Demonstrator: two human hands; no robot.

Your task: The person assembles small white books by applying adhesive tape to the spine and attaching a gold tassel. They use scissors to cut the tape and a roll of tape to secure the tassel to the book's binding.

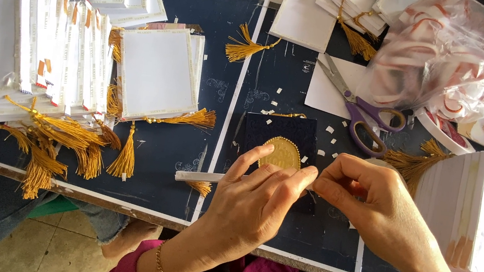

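My left hand (256,199) and my right hand (369,201) meet fingertip to fingertip over a dark blue card (279,133) with a round gold emblem (281,153). Between them they pinch a thin white strip (197,176) that runs out to the left. A gold tassel end (202,187) shows under the strip. The left index finger rests beside the emblem. The lower part of the card is hidden by my hands.
Stacks of white cards with gold tassels (48,57) fill the left; one white card (157,73) lies apart. Purple-handled scissors (359,110) lie behind. A clear bag of tape rolls (442,56) sits at the back right, another white card stack (478,214) at the right edge.
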